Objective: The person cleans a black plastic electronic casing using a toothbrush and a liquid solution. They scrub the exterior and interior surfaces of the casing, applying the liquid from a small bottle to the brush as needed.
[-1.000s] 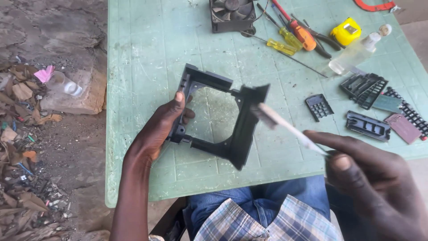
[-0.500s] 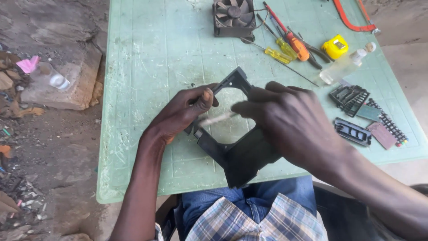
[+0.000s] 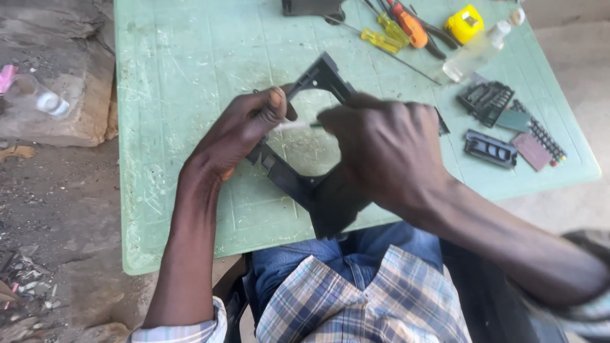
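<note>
My left hand (image 3: 238, 133) grips the left side of a black plastic square frame (image 3: 298, 181), tilted above the pale green table (image 3: 190, 82). My right hand (image 3: 384, 146) covers the frame's right side and pinches a thin white stick (image 3: 293, 126) with a green tip, which points left toward my left thumb across the frame's opening. The right half of the frame is hidden behind my right hand.
At the table's far edge lie a black fan (image 3: 311, 6), yellow and orange screwdrivers (image 3: 387, 32), a yellow tape measure (image 3: 464, 24) and a clear bottle (image 3: 473, 52). Small black and red parts (image 3: 502, 127) sit at the right. Dirt ground and a stone block (image 3: 57, 82) lie left.
My right hand has come in from the lower right with the white stick and now sits over the frame. The frame has stayed in my left hand, shifting slightly.
</note>
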